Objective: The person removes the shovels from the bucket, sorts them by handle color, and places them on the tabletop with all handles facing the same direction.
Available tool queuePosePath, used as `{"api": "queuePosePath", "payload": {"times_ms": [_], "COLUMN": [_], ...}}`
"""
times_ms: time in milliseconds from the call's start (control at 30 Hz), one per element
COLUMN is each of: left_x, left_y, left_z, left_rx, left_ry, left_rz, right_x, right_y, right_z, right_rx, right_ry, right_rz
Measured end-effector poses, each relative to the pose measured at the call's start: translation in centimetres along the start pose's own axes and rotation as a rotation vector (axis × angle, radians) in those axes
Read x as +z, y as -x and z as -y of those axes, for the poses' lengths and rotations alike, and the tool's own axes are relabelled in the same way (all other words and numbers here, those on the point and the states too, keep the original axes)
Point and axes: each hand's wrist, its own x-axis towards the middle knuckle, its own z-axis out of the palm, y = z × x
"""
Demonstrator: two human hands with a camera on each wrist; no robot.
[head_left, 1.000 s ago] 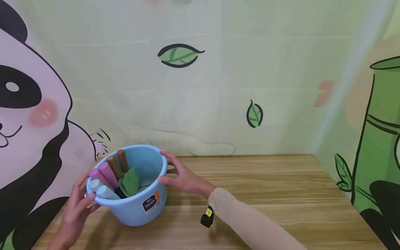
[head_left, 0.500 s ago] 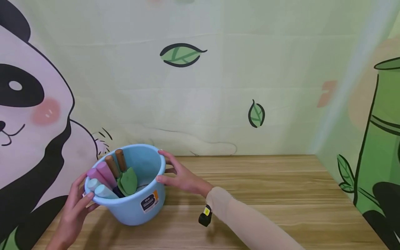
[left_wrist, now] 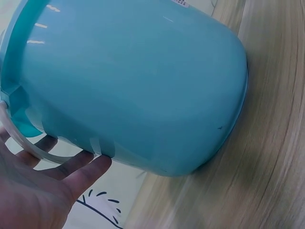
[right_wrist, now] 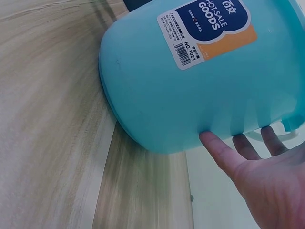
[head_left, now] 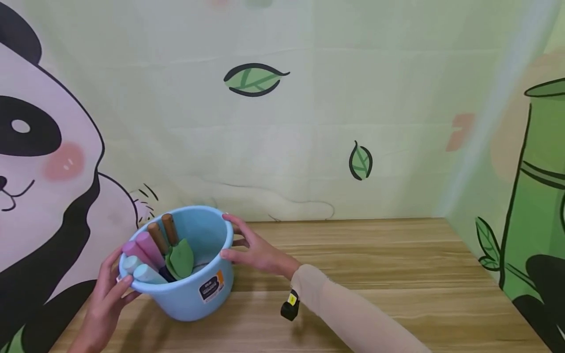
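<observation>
A light blue plastic bucket [head_left: 176, 301] stands on the table at the left of the head view. My left hand [head_left: 105, 301] holds its left rim, thumb on the edge; in the left wrist view the fingertips press the outer wall beside a pale bail handle [left_wrist: 19, 137]. From the opposite side my right hand [head_left: 260, 251] grips the rim, with fingers [right_wrist: 220, 150] spread against the wall. Inside lean several hand tools: brown wooden handles [head_left: 169, 229], pink handles [head_left: 150, 249], light blue handles [head_left: 148, 273] and a green trowel-like blade [head_left: 181, 259]. Their lower ends are hidden.
The wood-grain table [head_left: 375, 279] reaches back to a printed cloth backdrop [head_left: 300, 122] with leaves and a panda [head_left: 44, 196]. A label [head_left: 212, 287] is stuck on the bucket's front. A small black device [head_left: 290, 306] hangs below my right wrist.
</observation>
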Motion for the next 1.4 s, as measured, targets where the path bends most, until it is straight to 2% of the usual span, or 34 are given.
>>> {"api": "queuePosePath", "payload": {"times_ms": [267,533,833,1067,1300,1400], "left_x": [0.0,0.0,0.0,0.1,0.3,0.2], "left_y": [0.2,0.2,0.1,0.1,0.1,0.1], "left_z": [-0.2,-0.3,-0.3,-0.3,-0.2,-0.2], "left_rx": [-0.012,-0.036,-0.047,-0.055,-0.003,-0.003], "left_ry": [-0.031,-0.068,-0.112,-0.128,-0.098,-0.102], "left_rz": [-0.006,-0.019,-0.024,-0.030,-0.025,-0.027], "right_x": [-0.3,-2.0,-3.7,-5.2,-6.4,-6.8], "right_y": [-0.1,-0.3,-0.6,-1.5,-2.4,-2.8], "right_z": [0.4,2.2,5.2,7.6,10.4,12.0], "right_rx": [0.031,0.084,0.125,0.157,0.200,0.207], "right_ry": [0.013,0.120,0.304,0.450,0.562,0.610], "right_rz": [0.027,0.108,0.086,0.145,0.173,0.195]}}
